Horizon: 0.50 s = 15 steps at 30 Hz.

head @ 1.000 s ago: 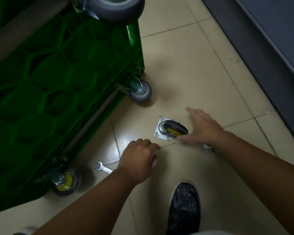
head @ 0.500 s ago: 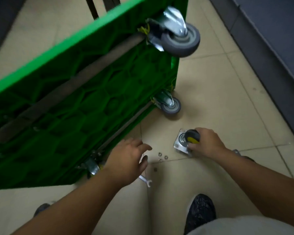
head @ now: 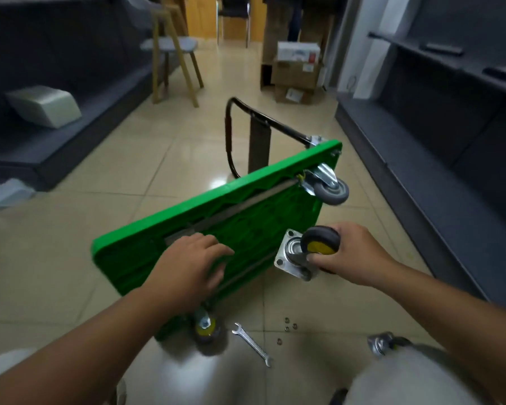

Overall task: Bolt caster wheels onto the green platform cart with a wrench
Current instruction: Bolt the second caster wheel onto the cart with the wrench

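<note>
Loose caster [head: 381, 344] partly behind pale trouser leg [head: 409, 378]

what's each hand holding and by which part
Right hand grips the loose black, yellow-hubbed caster with steel plate by its tyre. Left hand holds nothing, open by the green plastic platform cart.

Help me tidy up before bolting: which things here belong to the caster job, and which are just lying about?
Job: green cart, caster gripped by right hand, wrench, small metal rings, second caster by the knee.
Lying about: wooden stool, cardboard boxes, white case.
</note>
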Available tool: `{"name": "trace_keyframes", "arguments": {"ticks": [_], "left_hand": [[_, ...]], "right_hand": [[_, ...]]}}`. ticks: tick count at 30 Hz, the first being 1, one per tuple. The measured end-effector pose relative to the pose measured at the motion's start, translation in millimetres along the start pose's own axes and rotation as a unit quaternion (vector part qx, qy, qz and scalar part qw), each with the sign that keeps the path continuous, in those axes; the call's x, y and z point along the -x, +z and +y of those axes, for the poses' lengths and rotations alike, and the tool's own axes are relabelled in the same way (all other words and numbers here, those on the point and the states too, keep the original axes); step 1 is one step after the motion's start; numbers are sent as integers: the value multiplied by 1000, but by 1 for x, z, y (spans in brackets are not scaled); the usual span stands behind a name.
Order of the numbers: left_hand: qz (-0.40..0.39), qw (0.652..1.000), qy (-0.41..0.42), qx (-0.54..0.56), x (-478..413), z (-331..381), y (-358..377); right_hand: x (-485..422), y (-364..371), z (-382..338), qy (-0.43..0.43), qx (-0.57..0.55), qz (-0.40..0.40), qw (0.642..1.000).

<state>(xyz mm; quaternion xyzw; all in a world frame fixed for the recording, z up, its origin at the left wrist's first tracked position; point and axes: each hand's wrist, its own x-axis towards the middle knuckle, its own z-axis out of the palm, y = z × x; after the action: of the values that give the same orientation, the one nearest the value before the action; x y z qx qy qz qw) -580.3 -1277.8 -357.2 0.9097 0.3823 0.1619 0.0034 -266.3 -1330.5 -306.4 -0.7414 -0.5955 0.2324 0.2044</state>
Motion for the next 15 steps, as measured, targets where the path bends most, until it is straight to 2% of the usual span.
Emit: {"name": "trace_keyframes", "arguments": {"ticks": [2,5,10,15], "left_hand": [[4,1000,9,-19,15,-15,-27],[32,999,-1,-31,36,-38,-51],[103,985,-136,8,53,-74,-67],[53,976,-205,43,63,-99,-59]], "right_hand": [[20,5,-33,1,-48,26,998],[48,40,-71,31,-190,58,980],[68,125,-106,54,-338,115,932],[64,186,-129,25,-388,151,909]]}}
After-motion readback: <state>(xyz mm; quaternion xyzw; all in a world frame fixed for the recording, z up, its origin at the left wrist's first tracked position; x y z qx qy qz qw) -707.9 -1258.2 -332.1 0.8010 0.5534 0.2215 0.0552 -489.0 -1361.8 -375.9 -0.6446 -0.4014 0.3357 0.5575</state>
